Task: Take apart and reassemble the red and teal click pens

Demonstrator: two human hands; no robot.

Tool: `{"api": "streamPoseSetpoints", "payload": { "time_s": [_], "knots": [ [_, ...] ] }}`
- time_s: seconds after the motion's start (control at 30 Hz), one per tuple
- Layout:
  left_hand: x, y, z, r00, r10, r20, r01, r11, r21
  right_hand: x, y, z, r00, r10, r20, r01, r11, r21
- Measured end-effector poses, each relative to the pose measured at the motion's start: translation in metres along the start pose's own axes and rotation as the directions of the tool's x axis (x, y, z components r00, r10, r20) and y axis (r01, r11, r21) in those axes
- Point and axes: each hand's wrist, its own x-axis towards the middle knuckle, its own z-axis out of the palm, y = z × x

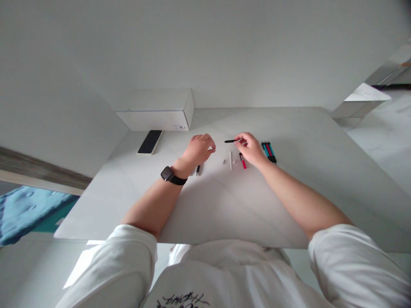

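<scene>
My right hand (248, 147) pinches a short black pen barrel (230, 141) between thumb and fingers, its free end pointing left above the table. My left hand (199, 149) is to the left of it, with thumb and forefinger drawn together; anything between them is too small to make out. Below the left hand, a dark pen part (198, 170) lies partly hidden by the wrist. Between the hands are a thin white refill (230, 161), small metallic bits (224, 161) and a small clear piece (234, 161). A red and black pen part (242, 161) lies just below my right hand.
Several blue, red and black pens (269, 152) lie side by side to the right of my right hand. A phone (150, 142) lies at the left, before a long white box (154, 117) against the wall. Everything rests on a white table (218, 205).
</scene>
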Motion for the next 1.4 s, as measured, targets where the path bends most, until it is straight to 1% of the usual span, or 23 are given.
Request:
{"api": "streamPoseSetpoints", "payload": {
  "time_s": [0.07, 0.2, 0.27, 0.37, 0.5, 0.6, 0.8, 1.03, 1.2, 1.3, 1.4],
  "knots": [
    [-0.003, -0.004, 0.004, 0.998, 0.035, 0.059, -0.038, 0.997, 0.059, 0.0, 0.001, 0.0, 1.0, -0.004, 0.015, 0.004, 1.0, -0.006],
    [-0.009, -0.005, 0.017, 0.99, 0.061, 0.127, -0.077, 0.989, 0.126, -0.001, 0.0, 0.002, 0.999, -0.036, 0.033, 0.036, 0.999, -0.005],
    [-0.01, -0.003, 0.019, 0.981, 0.039, 0.191, -0.072, 0.983, 0.169, -0.002, 0.0, 0.003, 0.998, -0.045, 0.033, 0.046, 0.999, -0.005],
    [-0.011, 0.003, 0.014, 0.956, -0.008, 0.294, -0.066, 0.969, 0.24, -0.002, -0.001, 0.003, 0.999, -0.045, 0.03, 0.045, 0.999, -0.005],
    [-0.009, 0.008, 0.006, 0.931, -0.057, 0.362, -0.052, 0.957, 0.284, -0.002, -0.002, 0.003, 0.998, -0.062, 0.018, 0.062, 0.998, -0.001],
    [-0.008, 0.008, 0.003, 0.922, -0.073, 0.38, -0.044, 0.956, 0.29, -0.002, -0.003, 0.003, 0.998, -0.059, 0.024, 0.059, 0.998, -0.01],
    [-0.008, 0.008, -0.002, 0.916, -0.068, 0.396, -0.043, 0.963, 0.266, -0.002, -0.004, 0.002, 0.998, -0.045, 0.044, 0.047, 0.998, -0.039],
    [-0.007, 0.008, 0.002, 0.918, -0.056, 0.392, -0.056, 0.962, 0.268, -0.003, -0.004, 0.003, 0.995, -0.064, 0.077, 0.068, 0.996, -0.053],
    [-0.006, 0.007, 0.0, 0.917, -0.061, 0.393, -0.046, 0.965, 0.258, -0.004, -0.003, 0.006, 0.989, -0.075, 0.13, 0.083, 0.995, -0.055],
    [-0.005, 0.007, -0.002, 0.908, -0.082, 0.411, -0.029, 0.966, 0.258, -0.005, -0.004, 0.007, 0.986, -0.062, 0.154, 0.072, 0.996, -0.06],
    [-0.006, 0.007, -0.004, 0.903, -0.092, 0.42, -0.026, 0.963, 0.267, -0.005, -0.006, 0.008, 0.982, -0.079, 0.174, 0.089, 0.995, -0.054]
  ]
}}
